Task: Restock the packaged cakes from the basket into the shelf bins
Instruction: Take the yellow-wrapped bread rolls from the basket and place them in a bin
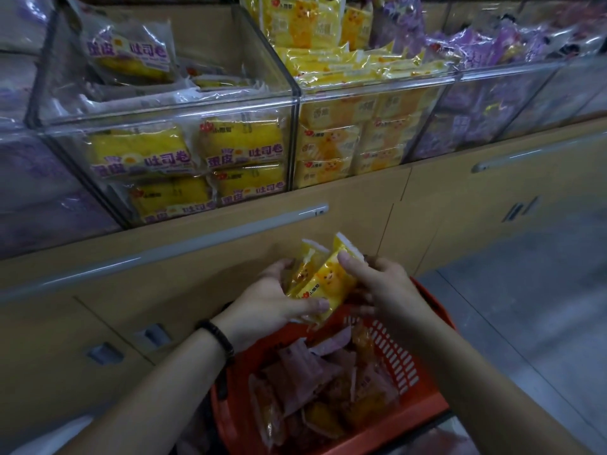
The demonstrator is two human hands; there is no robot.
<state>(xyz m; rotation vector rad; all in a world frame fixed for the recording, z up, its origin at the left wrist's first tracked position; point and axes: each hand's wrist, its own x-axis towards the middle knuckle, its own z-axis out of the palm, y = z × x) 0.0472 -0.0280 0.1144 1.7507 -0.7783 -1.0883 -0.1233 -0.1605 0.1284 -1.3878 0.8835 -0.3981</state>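
At lower centre, the left hand cups a bundle of yellow cake packets from below, thumb across it; the right hand pinches its upper end; perhaps three packets, just above the orange basket; clear shelf bins span the upper frame.

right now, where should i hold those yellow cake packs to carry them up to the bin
Clamp the yellow cake packs across their flat faces at mid-length, left hand from the left, right hand from the right. They stand tilted as a bundle above the basket with thin sealed ends up; those flaps are likely poor grips.
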